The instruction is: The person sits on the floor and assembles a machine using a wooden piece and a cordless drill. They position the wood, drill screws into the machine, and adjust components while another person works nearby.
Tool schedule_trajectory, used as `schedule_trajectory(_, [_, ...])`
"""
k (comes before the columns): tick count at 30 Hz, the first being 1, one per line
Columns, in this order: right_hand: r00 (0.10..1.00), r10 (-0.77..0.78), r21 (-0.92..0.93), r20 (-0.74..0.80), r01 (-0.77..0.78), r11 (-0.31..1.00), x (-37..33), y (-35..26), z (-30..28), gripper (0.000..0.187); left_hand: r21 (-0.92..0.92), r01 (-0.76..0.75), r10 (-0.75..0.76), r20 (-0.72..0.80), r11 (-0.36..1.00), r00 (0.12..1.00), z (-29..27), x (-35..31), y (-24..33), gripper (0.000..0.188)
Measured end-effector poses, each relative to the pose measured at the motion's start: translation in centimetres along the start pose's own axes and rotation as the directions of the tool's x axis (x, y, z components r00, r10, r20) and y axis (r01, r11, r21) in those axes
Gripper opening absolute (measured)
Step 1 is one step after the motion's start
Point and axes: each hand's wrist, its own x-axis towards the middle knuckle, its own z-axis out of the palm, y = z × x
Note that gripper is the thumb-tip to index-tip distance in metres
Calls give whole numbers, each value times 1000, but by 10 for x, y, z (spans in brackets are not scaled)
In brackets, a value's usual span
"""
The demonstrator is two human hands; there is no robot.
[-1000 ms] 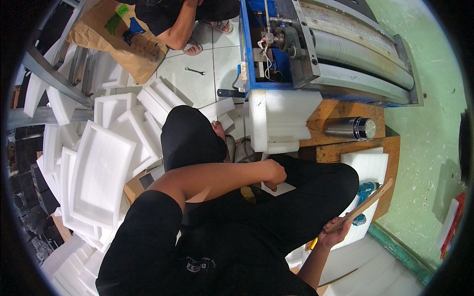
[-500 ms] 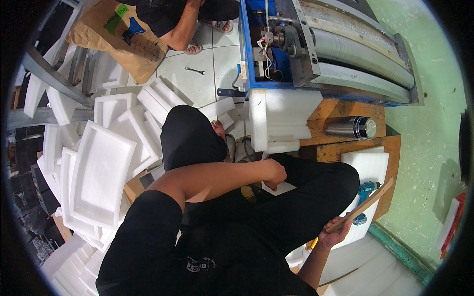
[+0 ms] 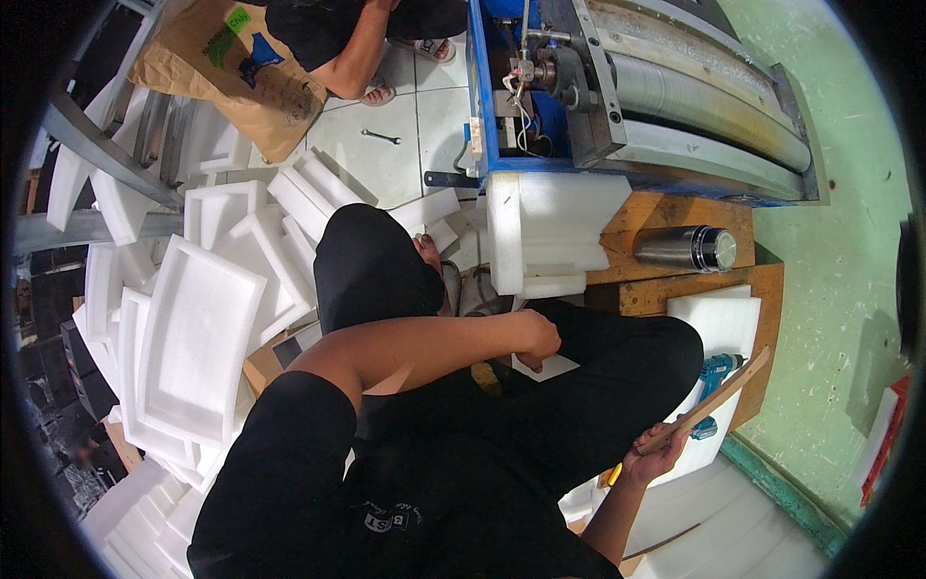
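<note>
My right hand (image 3: 658, 455), at the lower right, is closed around the lower end of a flat brown wooden strip (image 3: 719, 398). The strip slants up and right, passing in front of a teal cordless drill (image 3: 712, 372) that lies on white foam. My left arm reaches across my lap. At its end my left hand (image 3: 536, 338) is curled over my right thigh, back of the hand upward, with its fingertips mostly hidden. Beside those fingers a white flat piece (image 3: 558, 368) shows, but whether the hand touches it I cannot tell.
White foam trays (image 3: 198, 343) pile up at left. A blue-framed roller machine (image 3: 709, 101) stands ahead, foam blocks (image 3: 559, 227) before it. A steel flask (image 3: 683, 249) lies on a wooden board (image 3: 666, 214). A wrench (image 3: 381, 137) is on the tiles near another person's foot (image 3: 378, 94) and a paper sack (image 3: 227, 82).
Both hands and the wooden strip hold the same places. The right part of the machine's roller looks yellower now.
</note>
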Motion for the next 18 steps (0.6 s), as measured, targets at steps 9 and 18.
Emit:
schedule_trajectory(9, [1000,6,1,1,-6,1000,0,-2,2,41,-9,30,-30,24,1000,999,-1,2,1,49])
schedule_trajectory(18, [1000,14,-4,0,-14,1000,-1,-2,0,41,-4,29,-29,15,1000,999,2,5,0,47])
